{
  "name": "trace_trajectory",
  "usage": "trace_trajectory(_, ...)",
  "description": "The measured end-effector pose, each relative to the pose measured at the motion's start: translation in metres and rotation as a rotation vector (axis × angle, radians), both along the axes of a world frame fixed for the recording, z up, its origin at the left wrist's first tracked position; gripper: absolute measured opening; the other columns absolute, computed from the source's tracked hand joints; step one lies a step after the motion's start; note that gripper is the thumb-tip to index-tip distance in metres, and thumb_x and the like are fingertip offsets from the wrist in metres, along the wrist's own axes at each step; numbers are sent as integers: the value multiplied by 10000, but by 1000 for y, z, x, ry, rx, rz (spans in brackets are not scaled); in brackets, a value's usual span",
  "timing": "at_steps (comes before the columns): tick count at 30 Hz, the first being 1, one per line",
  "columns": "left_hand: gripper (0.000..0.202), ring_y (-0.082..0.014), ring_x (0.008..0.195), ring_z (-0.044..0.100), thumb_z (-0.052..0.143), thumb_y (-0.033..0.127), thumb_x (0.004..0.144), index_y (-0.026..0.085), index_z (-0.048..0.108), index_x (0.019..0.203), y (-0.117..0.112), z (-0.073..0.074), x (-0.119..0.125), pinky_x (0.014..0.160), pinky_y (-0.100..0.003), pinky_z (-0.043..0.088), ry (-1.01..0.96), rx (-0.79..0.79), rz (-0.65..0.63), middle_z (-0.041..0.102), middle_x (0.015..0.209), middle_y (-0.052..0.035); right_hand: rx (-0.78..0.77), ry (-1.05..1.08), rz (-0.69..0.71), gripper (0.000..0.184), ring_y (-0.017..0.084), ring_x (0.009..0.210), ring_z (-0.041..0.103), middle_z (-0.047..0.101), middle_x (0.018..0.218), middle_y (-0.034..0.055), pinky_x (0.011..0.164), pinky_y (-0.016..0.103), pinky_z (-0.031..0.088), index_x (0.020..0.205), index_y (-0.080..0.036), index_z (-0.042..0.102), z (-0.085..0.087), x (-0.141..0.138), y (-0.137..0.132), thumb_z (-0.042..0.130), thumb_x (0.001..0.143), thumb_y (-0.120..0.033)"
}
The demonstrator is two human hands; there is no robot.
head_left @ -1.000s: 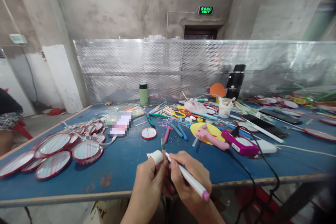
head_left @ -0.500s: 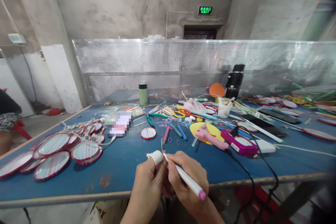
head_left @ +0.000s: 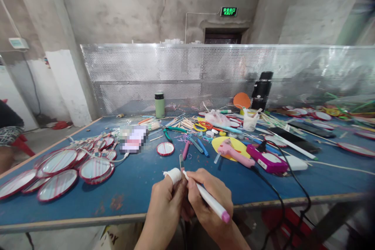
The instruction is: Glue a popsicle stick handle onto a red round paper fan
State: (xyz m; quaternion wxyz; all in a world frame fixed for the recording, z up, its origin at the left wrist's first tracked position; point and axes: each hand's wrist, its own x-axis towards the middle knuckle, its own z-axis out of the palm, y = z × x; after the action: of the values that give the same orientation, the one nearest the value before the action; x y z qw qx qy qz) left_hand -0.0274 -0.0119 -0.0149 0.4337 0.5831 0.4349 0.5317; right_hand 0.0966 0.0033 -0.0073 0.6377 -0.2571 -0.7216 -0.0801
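Near the front edge of the table, my left hand (head_left: 164, 203) pinches a small flat stick (head_left: 181, 162) that points away from me and looks pinkish partway along. White tape or cloth (head_left: 173, 175) is wrapped round the thumb of that hand. My right hand (head_left: 205, 191) grips a white marker pen (head_left: 213, 205) with a pink end, its tip at the side of the stick. Both hands are closed and almost touch each other. The stick's lower end is hidden by the fingers. Just beyond lies a small round red-rimmed disc (head_left: 165, 149).
Several red-rimmed discs (head_left: 58, 184) are piled at the left beside a phone (head_left: 134, 139) on a cable. Pens, green-handled pliers (head_left: 167, 134), a pink glue gun (head_left: 234, 155) and a purple box (head_left: 267, 158) lie beyond my hands. Black cords hang over the front edge at right.
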Motion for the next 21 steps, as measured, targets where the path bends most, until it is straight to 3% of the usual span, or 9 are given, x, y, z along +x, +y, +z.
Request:
trace_trajectory(10,387,-152,386,607,550,545,907,183,591,776,-2,3,1,381,-191,434,-11,-8,4,600,461,22,3,2,-22,125,107,627,679,713,720,15,634,199,527,918,-163,682,0,0,-1,581,886,-95)
trace_trajectory(21,368,-159,400,626,530,509,928,159,642,921,0,0,-1,391,-203,466,24,-2,0,611,492,23,4,17,-42,121,101,603,670,696,694,3,614,189,525,905,-170,678,1,0,0,578,891,-103)
